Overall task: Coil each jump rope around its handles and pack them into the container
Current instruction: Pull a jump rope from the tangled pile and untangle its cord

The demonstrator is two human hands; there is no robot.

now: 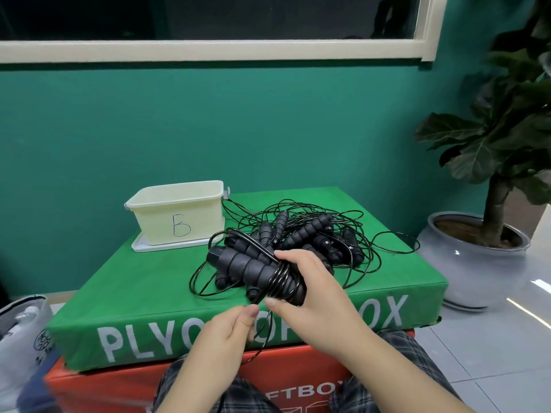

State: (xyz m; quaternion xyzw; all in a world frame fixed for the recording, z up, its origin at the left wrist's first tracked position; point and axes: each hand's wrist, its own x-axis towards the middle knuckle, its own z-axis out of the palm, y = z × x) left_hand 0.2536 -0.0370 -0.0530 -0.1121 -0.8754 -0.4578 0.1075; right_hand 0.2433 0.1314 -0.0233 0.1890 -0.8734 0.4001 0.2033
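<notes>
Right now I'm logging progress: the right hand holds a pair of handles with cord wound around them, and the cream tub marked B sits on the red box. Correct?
Not quite. In the head view the tub sits on the green box, not the red one beneath it. The right hand does hold the cord-wound handles.

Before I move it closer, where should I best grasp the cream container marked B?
Judging by its shape, grip the container by the rim of its short right wall, coming from above. It is open-topped and the rim flares outward. The rope pile crowds its right side, so a sideways approach may snag cords.
</notes>
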